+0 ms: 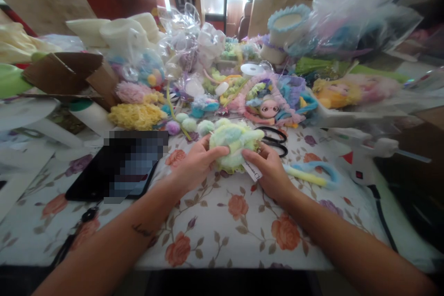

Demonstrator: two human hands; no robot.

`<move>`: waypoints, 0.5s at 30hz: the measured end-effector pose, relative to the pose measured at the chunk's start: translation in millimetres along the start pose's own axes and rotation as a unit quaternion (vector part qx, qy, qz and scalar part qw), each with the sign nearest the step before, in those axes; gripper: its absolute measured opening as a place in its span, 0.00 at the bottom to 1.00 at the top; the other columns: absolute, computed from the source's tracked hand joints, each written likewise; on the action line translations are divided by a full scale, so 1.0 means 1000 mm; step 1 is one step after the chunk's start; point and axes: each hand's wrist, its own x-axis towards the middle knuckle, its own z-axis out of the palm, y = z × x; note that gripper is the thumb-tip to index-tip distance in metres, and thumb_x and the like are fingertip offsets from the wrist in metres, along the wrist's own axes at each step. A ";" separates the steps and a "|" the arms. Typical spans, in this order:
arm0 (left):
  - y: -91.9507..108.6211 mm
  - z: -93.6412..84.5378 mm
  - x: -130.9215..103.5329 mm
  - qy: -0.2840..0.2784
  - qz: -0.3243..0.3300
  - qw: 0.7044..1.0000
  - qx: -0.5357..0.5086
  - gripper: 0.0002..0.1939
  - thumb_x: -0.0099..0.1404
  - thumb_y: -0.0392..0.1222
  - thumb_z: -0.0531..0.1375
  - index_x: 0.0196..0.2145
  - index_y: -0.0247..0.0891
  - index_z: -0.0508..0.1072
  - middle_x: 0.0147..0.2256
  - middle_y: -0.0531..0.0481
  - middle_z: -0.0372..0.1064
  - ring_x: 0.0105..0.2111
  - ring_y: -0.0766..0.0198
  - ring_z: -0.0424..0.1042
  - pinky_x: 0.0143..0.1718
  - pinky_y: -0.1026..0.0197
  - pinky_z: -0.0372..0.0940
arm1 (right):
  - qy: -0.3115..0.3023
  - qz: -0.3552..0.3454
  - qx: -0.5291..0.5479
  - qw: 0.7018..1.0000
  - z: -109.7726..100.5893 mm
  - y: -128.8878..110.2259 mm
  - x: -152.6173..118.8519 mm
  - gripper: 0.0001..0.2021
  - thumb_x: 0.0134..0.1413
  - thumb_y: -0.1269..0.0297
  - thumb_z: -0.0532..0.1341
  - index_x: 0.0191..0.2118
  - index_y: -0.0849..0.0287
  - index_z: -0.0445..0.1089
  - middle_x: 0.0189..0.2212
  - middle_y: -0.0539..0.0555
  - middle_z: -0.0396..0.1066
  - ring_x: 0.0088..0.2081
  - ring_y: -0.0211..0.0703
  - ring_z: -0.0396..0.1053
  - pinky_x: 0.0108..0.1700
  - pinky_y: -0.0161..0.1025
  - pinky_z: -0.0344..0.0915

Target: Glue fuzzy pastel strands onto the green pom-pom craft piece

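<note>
Between my two hands is a fluffy pale green and yellow plush piece with a frilly edge, held above the flowered tablecloth. My left hand grips its left side, thumb across the front. On the right, my right hand pinches the lower right side, with a white printed tag hanging by the thumb. Black scissor handles show just behind my right hand. A blue and yellow fuzzy strip lies curved to the right of that hand. Pale pompoms sit beyond my left hand.
A dark tablet lies at left. A white glue gun with a black cable stands at right. Across the back are heaped yarn, a doll face, plastic bags, a cardboard box and a white tray of dolls.
</note>
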 end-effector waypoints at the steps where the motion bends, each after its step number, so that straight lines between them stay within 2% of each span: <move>1: 0.000 -0.001 0.001 0.011 0.001 1.000 -0.007 0.29 0.55 0.44 0.76 0.52 0.38 0.76 0.45 0.43 0.82 0.44 0.52 0.82 0.42 0.57 0.74 | 0.003 0.002 -0.026 1.000 -0.001 -0.003 0.001 0.22 0.52 0.48 0.76 0.46 0.58 0.80 0.43 0.56 0.84 0.43 0.52 0.81 0.47 0.45 0.77; 5: 0.002 -0.007 0.011 0.101 0.026 0.992 -0.067 0.23 0.55 0.35 0.74 0.49 0.39 0.78 0.40 0.49 0.82 0.40 0.59 0.81 0.40 0.63 0.75 | 0.031 0.022 -0.137 0.990 -0.012 -0.023 -0.004 0.27 0.52 0.41 0.73 0.44 0.62 0.80 0.36 0.57 0.82 0.34 0.50 0.80 0.35 0.42 0.78; 7: 0.004 -0.011 0.016 0.154 0.033 0.983 -0.097 0.19 0.56 0.32 0.73 0.45 0.40 0.78 0.38 0.51 0.81 0.37 0.63 0.79 0.39 0.65 0.75 | 0.091 -0.020 -0.200 0.975 -0.027 -0.031 -0.013 0.25 0.54 0.41 0.70 0.44 0.61 0.81 0.34 0.58 0.82 0.33 0.50 0.81 0.33 0.43 0.78; 8: 0.004 -0.012 0.018 0.171 0.032 0.979 -0.106 0.17 0.57 0.32 0.73 0.43 0.40 0.78 0.38 0.51 0.81 0.36 0.64 0.79 0.38 0.66 0.75 | 0.145 -0.061 -0.240 0.958 -0.038 -0.035 -0.020 0.24 0.57 0.42 0.69 0.44 0.61 0.81 0.34 0.58 0.82 0.33 0.50 0.81 0.35 0.44 0.78; 9: 0.004 -0.013 0.020 0.184 0.031 0.976 -0.111 0.15 0.56 0.31 0.72 0.41 0.40 0.78 0.37 0.51 0.81 0.36 0.65 0.79 0.38 0.67 0.75 | 0.217 -0.110 -0.278 0.929 -0.052 -0.037 -0.027 0.22 0.58 0.44 0.68 0.44 0.60 0.81 0.35 0.58 0.82 0.34 0.50 0.81 0.38 0.46 0.79; 10: 0.004 -0.013 0.021 0.189 0.029 0.975 -0.112 0.15 0.56 0.31 0.73 0.40 0.40 0.77 0.37 0.51 0.81 0.35 0.65 0.78 0.38 0.67 0.75 | 0.304 -0.162 -0.312 0.885 -0.067 -0.038 -0.035 0.20 0.59 0.46 0.67 0.44 0.59 0.81 0.36 0.58 0.82 0.35 0.50 0.81 0.40 0.48 0.78; 12: 0.003 -0.011 0.020 0.183 0.026 0.977 -0.108 0.16 0.54 0.31 0.73 0.39 0.40 0.77 0.37 0.51 0.81 0.35 0.65 0.78 0.37 0.67 0.75 | 0.462 -0.248 -0.377 0.763 -0.102 -0.040 -0.049 0.18 0.56 0.52 0.67 0.44 0.61 0.79 0.39 0.61 0.81 0.38 0.52 0.80 0.44 0.50 0.78; 13: 0.003 -0.010 0.019 0.176 0.026 0.979 -0.103 0.17 0.53 0.31 0.73 0.39 0.40 0.77 0.37 0.51 0.81 0.36 0.64 0.78 0.38 0.67 0.75 | 0.511 -0.271 -0.396 0.714 -0.120 -0.040 -0.055 0.18 0.52 0.54 0.68 0.44 0.62 0.78 0.41 0.64 0.80 0.40 0.54 0.79 0.44 0.51 0.77; 14: 0.002 -0.009 0.017 0.167 0.029 0.981 -0.096 0.18 0.52 0.32 0.74 0.39 0.40 0.76 0.37 0.51 0.80 0.36 0.64 0.78 0.38 0.66 0.74 | 0.542 -0.279 -0.409 0.679 -0.136 -0.042 -0.059 0.20 0.46 0.56 0.69 0.44 0.62 0.76 0.43 0.66 0.79 0.42 0.56 0.79 0.45 0.52 0.77; 15: 0.001 -0.008 0.016 0.158 0.033 0.983 -0.086 0.19 0.51 0.34 0.74 0.40 0.40 0.76 0.37 0.51 0.80 0.37 0.63 0.78 0.39 0.66 0.74 | 0.557 -0.270 -0.423 0.662 -0.149 -0.043 -0.061 0.21 0.42 0.58 0.69 0.44 0.60 0.74 0.46 0.68 0.78 0.44 0.58 0.78 0.47 0.53 0.76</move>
